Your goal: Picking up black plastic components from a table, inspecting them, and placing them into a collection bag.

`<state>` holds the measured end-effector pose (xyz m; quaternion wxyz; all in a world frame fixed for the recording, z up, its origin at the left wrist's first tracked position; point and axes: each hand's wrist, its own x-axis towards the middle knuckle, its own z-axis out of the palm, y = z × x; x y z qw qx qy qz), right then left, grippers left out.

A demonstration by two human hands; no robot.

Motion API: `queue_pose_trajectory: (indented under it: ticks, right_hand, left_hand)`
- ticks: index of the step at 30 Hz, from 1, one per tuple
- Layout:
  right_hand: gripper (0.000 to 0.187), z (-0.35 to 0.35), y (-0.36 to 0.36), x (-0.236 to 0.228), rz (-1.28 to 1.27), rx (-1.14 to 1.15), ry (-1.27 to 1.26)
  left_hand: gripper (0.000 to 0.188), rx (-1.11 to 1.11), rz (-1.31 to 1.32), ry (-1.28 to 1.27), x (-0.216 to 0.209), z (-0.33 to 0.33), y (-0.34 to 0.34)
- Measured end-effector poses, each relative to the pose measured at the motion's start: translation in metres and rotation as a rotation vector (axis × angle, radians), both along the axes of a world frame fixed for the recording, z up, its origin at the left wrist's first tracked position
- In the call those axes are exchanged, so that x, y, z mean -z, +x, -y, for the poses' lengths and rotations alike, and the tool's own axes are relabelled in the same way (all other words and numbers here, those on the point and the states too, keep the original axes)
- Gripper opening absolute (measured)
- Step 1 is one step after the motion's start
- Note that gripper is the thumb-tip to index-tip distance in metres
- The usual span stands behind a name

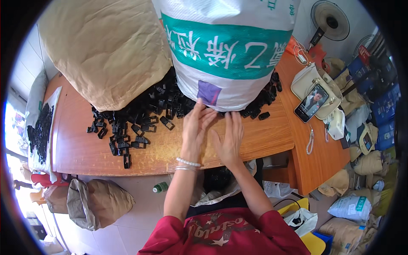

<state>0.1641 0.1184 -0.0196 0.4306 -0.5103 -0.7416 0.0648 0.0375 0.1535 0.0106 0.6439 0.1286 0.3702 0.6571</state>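
Observation:
My left hand, with a beaded bracelet at its wrist, has its fingers stretched toward the bottom of a large white sack with a green band and a purple patch. My right hand lies close beside it, fingers extended up to the sack's lower edge. Neither hand shows anything held. Small black plastic clip-like pieces are heaped around the sack's base and spread left over the wooden table. One loose black piece rests just left of my left hand.
A big brown paper sack stands at the back left. On the right are a phone leaning on a cream bag, a beaded string and a fan. Below the table's front edge sits an open sack with dark contents.

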Motion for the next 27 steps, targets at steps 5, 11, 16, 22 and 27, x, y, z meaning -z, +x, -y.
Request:
queue_pose_trajectory:
  ticks: [5, 11, 16, 22, 27]
  right_hand:
    - [0.092, -0.034, -0.012, 0.013, -0.121, 0.097, -0.243]
    - [0.094, -0.044, -0.019, 0.018, -0.104, 0.078, -0.228]
    - [0.094, -0.053, -0.017, 0.029, -0.167, 0.124, -0.158]
    - [0.104, -0.053, -0.017, 0.03, -0.292, 0.081, -0.104]
    - [0.116, -0.045, -0.02, 0.023, -0.404, 0.05, -0.159]
  left_hand:
    - [0.067, 0.057, 0.146, 0.113, -0.001, -0.005, 0.04]
    - [0.037, -0.014, -0.033, 0.237, -0.014, 0.006, 0.039]
    - [0.042, -0.107, -0.202, 0.187, -0.024, 0.014, 0.052]
    - [0.041, -0.149, -0.246, 0.165, -0.031, 0.028, 0.058]
    - [0.04, -0.219, -0.269, 0.15, -0.034, 0.034, 0.056]
